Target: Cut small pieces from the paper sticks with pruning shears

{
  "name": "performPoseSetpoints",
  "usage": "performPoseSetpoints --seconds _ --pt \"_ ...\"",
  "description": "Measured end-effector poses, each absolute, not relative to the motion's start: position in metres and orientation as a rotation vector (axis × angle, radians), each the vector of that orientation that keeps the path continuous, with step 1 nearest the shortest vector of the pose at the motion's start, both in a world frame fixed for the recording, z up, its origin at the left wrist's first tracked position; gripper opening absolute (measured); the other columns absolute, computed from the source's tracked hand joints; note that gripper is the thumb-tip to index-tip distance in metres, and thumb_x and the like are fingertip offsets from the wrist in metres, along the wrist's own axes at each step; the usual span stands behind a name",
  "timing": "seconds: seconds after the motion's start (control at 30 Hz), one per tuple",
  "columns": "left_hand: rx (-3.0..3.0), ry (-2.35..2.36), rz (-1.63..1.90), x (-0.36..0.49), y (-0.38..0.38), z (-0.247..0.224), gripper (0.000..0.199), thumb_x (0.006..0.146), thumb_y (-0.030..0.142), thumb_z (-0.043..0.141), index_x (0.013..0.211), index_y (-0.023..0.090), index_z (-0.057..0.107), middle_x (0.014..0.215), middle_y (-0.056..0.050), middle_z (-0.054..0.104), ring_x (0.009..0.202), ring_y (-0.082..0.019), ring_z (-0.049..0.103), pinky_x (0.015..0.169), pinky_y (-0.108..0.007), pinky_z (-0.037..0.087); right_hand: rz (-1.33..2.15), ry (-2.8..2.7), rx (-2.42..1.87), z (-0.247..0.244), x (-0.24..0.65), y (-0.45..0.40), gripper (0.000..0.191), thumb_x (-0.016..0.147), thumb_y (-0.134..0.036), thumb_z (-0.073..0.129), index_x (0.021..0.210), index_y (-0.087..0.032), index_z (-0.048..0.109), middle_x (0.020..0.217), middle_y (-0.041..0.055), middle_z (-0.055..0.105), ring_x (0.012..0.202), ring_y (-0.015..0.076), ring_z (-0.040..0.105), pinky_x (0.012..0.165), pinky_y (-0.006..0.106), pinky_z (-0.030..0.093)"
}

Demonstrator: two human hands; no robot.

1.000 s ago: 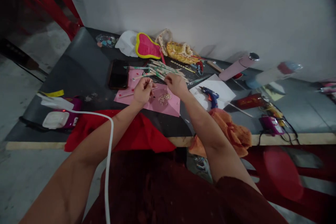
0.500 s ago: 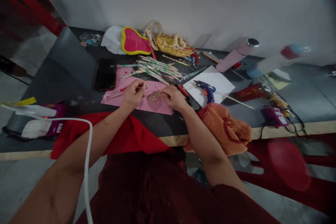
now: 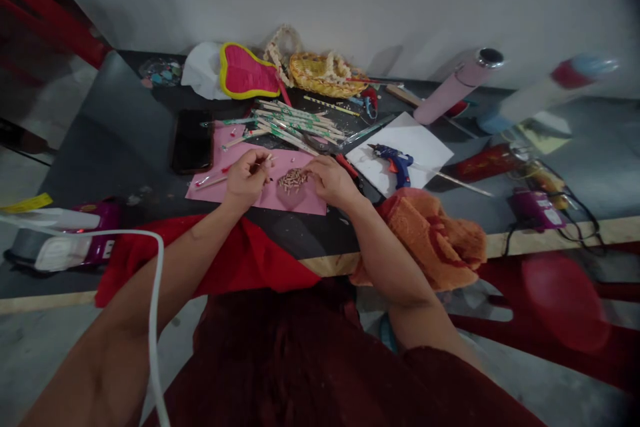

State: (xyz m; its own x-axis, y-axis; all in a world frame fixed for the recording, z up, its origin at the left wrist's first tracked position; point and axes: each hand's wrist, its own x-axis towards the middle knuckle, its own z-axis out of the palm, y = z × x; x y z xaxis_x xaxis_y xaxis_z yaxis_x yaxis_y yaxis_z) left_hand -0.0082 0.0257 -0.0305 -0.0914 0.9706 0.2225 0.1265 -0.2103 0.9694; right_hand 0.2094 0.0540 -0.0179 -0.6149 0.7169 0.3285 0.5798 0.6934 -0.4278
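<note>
Small light-brown cut pieces, like short bits of stick, lie heaped on a pink sheet. Left of the heap, my left hand is closed in a pinch, with a small pale stick piece showing at the fingertips. The fingertips of my right hand are pinched together at the heap's right edge; what they hold, if anything, is too small to make out. Beyond my hands lie several pale sticks with green print. Pliers with red handles rest just past my right hand.
A blue glue gun lies on white paper. A phone is at left, and a yellow woven basket at the back. An orange cloth hangs at the front edge. A white cable crosses my left arm.
The view has shifted slightly. My right fingers have stayed by the heap, and my left hand still pinches its small piece.
</note>
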Motion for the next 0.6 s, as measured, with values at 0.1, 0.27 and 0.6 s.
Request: performPoseSetpoints --seconds 0.1,0.27,0.6 --pt "1.425 1.269 1.398 -0.008 0.025 -0.031 0.018 0.083 0.032 0.059 0.093 0.018 0.061 0.082 -0.002 0.065 0.05 -0.005 0.053 0.043 -0.017 0.042 0.404 -2.442 -1.017 -0.017 0.21 0.053 0.03 0.077 -0.003 0.044 0.088 -0.017 0.068 0.093 0.0073 0.064 0.092 0.02 0.057 0.091 0.035 0.043" --pt "1.49 1.286 1.389 -0.007 0.025 -0.03 0.016 0.084 0.03 0.057 0.094 0.018 0.062 0.081 -0.002 0.065 0.052 -0.006 0.054 0.047 -0.019 0.044 0.416 -2.37 -1.018 -0.013 0.21 0.052 0.03 0.08 -0.004 0.041 0.087 -0.017 0.067 0.095 0.0079 0.063 0.094 0.0197 0.056 0.091 0.035 0.043" --pt "1.977 1.418 1.321 -0.009 0.02 -0.018 0.017 0.084 0.025 0.056 0.093 0.018 0.07 0.087 -0.005 0.068 0.082 -0.015 0.061 0.072 -0.027 0.048 0.416 -2.29 -1.027 -0.012 0.209 0.051 0.028 0.082 -0.007 0.042 0.095 -0.017 0.065 0.097 0.0079 0.064 0.096 0.0199 0.056 0.09 0.036 0.043"
